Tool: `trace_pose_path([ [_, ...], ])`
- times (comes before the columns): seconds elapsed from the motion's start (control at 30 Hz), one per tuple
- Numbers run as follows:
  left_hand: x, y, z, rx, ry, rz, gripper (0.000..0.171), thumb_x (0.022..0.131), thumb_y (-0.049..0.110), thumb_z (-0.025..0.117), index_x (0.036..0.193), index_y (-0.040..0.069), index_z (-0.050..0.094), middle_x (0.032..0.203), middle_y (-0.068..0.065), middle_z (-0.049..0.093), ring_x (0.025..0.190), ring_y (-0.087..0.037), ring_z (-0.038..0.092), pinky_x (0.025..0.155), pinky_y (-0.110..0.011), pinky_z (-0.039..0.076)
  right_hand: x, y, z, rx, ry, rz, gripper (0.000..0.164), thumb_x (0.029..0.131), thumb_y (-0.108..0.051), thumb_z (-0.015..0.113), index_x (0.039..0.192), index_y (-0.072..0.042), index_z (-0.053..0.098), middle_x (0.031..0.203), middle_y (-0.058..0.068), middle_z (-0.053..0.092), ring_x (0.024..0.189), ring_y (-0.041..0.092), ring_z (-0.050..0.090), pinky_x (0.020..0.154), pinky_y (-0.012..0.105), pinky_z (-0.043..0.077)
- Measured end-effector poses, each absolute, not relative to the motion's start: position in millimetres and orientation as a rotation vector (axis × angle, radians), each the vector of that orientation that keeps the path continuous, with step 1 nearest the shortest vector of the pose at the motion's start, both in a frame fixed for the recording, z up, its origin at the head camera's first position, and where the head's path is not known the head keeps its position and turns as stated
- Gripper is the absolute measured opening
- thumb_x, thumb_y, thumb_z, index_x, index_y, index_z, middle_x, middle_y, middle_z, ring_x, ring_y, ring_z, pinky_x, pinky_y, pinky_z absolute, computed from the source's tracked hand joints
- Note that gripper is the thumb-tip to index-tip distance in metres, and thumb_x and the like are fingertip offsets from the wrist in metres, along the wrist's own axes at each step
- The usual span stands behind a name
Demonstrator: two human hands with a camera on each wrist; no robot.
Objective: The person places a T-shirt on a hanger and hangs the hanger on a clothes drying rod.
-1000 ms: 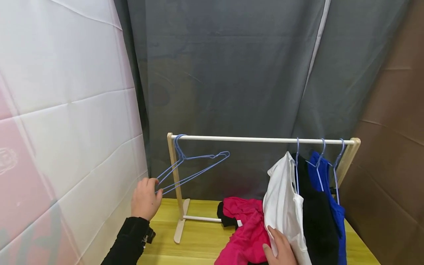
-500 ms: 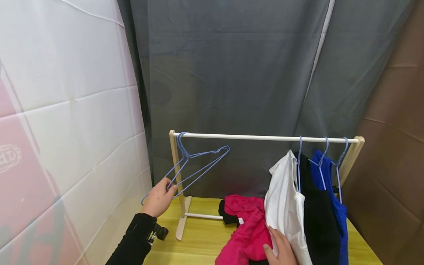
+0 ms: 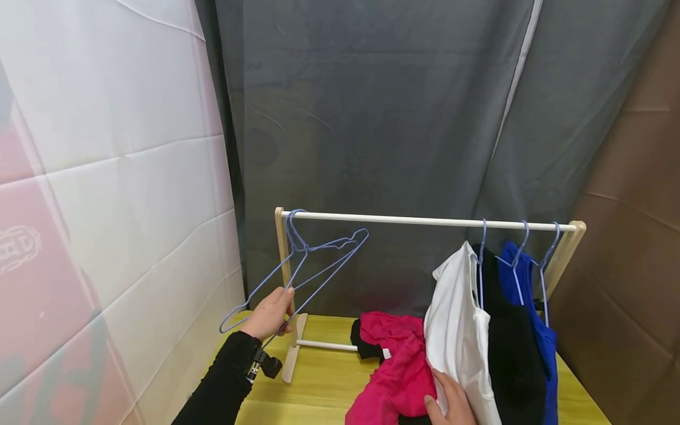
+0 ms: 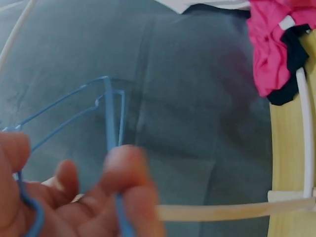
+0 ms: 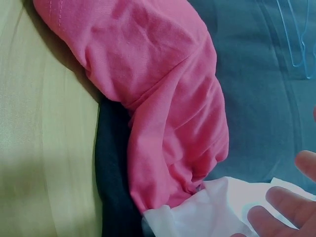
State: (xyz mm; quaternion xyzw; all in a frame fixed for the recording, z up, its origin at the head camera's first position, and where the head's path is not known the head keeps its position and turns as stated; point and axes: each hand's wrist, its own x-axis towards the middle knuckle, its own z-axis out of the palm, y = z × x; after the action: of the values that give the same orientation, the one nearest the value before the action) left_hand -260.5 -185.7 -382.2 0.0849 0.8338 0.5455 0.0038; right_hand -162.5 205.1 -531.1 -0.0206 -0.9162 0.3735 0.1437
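Observation:
Two blue wire hangers hang by their hooks near the left end of the rack's white rail. My left hand grips the lower wire of one, with thumb and fingers curled about it in the left wrist view. Which of the two it holds is hard to tell. My right hand lies against the lower edge of a white top, its fingers loosely extended in the right wrist view. Beside it a pink garment lies crumpled, with black cloth under it.
A black garment and a blue garment hang right of the white top on blue hangers. The wooden rack's left leg stands on the yellow wood-grain table. A white printed cloth wall rises close on the left.
My left hand has moved right and slightly down along the hangers, from their left tips to further in. The hangers have swung and spread apart. My right hand stays almost where it was.

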Motion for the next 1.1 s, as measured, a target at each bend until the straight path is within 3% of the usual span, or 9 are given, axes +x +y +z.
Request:
trace_pose_path([
  [0.17, -260.1, -172.6, -388.4, 0.296, 2.705, 1.799, 0.042, 0.111, 0.038, 0.039, 0.094, 0.003, 0.053, 0.076, -0.013, 0.056, 0.051, -0.021, 0.055, 0.049, -0.032, 0.046, -163.4, 203.9, -535.1, -0.03, -2.594, 1.062, 0.051, 0.091, -0.013, 0.068, 0.138, 0.003, 0.055, 0.135, 0.028, 0.053, 0.126, 0.045, 0.05, 0.099, 0.061, 0.042],
  [0.37, -254.6, -152.9, -403.2, 0.371, 2.711, 1.903, 0.053, 0.109, 0.05, 0.035, 0.093, 0.004, 0.054, 0.067, -0.01, 0.055, 0.049, -0.02, 0.054, 0.048, -0.031, 0.044, -165.1, 203.8, -537.0, -0.028, -2.574, 1.044, 0.049, 0.091, -0.012, 0.069, 0.136, 0.004, 0.057, 0.133, 0.027, 0.055, 0.123, 0.044, 0.052, 0.097, 0.059, 0.043],
  [0.87, -216.4, -126.1, -486.2, 0.327, 2.605, 1.762, 0.056, 0.109, 0.052, 0.033, 0.089, 0.004, 0.055, 0.06, -0.001, 0.055, 0.047, -0.016, 0.056, 0.044, -0.028, 0.039, -177.3, 199.7, -554.3, 0.11, -2.527, 0.956, 0.037, 0.086, -0.007, 0.071, 0.121, 0.004, 0.067, 0.114, 0.018, 0.067, 0.109, 0.037, 0.061, 0.088, 0.047, 0.05],
  [1.1, -210.9, -122.8, -508.8, 0.256, 2.487, 1.826, 0.055, 0.109, 0.052, 0.031, 0.095, 0.005, 0.057, 0.079, -0.007, 0.059, 0.05, -0.018, 0.056, 0.046, -0.029, 0.042, -187.1, 180.5, -544.8, 0.125, -2.586, 1.101, 0.037, 0.09, -0.009, 0.07, 0.125, 0.0, 0.066, 0.116, 0.011, 0.069, 0.107, 0.03, 0.065, 0.088, 0.041, 0.053],
])
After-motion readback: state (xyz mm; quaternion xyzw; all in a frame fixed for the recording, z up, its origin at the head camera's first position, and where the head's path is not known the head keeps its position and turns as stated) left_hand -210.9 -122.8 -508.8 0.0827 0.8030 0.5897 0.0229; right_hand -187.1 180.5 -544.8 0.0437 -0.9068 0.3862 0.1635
